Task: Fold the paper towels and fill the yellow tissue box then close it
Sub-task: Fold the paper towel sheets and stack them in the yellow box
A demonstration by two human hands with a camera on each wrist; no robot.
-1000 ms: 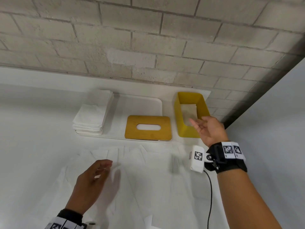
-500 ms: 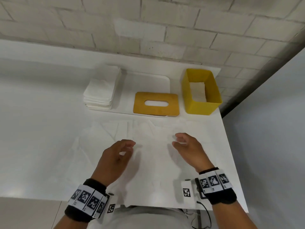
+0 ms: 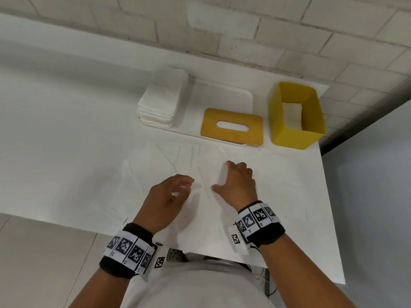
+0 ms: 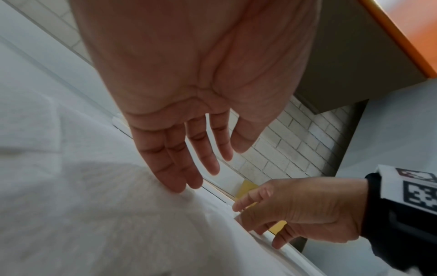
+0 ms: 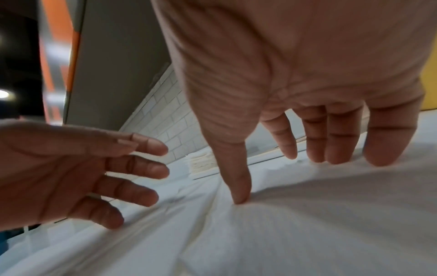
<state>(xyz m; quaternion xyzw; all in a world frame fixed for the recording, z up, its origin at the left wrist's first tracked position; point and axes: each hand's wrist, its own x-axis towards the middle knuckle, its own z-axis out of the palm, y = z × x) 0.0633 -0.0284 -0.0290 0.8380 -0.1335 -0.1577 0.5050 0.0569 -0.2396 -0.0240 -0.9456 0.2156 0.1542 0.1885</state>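
A large unfolded paper towel (image 3: 155, 174) lies spread and creased on the white table. My left hand (image 3: 182, 187) hovers low over it with relaxed fingers, the outer fingertips (image 4: 175, 184) touching the sheet. My right hand (image 3: 225, 176) rests on the towel with straight fingers, and its thumb (image 5: 238, 194) presses into the paper. The yellow tissue box (image 3: 289, 134) stands open at the far right with a folded towel (image 3: 292, 114) inside. Its wooden lid (image 3: 211, 130) with an oval slot lies left of the box. A stack of paper towels (image 3: 162, 105) sits farther left.
The stack and the lid rest on a white tray (image 3: 222, 96) near the brick wall (image 3: 222, 30). The table's right edge (image 3: 329, 196) runs just past the box, and its near edge is by my waist. A grey panel fills the right side.
My right hand came back from over the yellow box to the spread towel. The left hand slid toward the middle, so both hands now sit close together on the sheet.
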